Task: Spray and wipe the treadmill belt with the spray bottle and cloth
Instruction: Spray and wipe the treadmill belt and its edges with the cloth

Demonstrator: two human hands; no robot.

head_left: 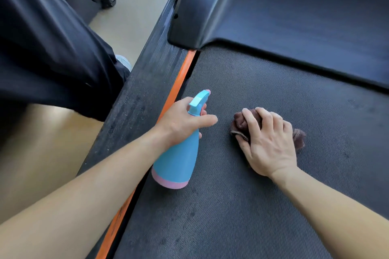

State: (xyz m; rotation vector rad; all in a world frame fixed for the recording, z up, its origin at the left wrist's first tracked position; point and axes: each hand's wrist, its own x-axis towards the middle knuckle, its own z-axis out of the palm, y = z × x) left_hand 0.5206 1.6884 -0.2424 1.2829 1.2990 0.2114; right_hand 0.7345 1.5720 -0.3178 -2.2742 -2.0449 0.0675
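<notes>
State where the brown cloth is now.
In the head view, the brown cloth lies on the treadmill belt right of centre, bunched under the right hand, right of the spray bottle.

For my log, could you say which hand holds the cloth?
The right hand, on the crumpled brown cloth; the left hand grips the blue spray bottle.

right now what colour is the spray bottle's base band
Pink, on the spray bottle, head view.

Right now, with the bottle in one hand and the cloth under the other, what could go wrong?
1. The spray bottle in the left hand aims its nozzle toward the black motor cover, so spray may miss the treadmill belt.
2. The right hand presses a bunched brown cloth; it may wipe only a narrow strip.
</notes>
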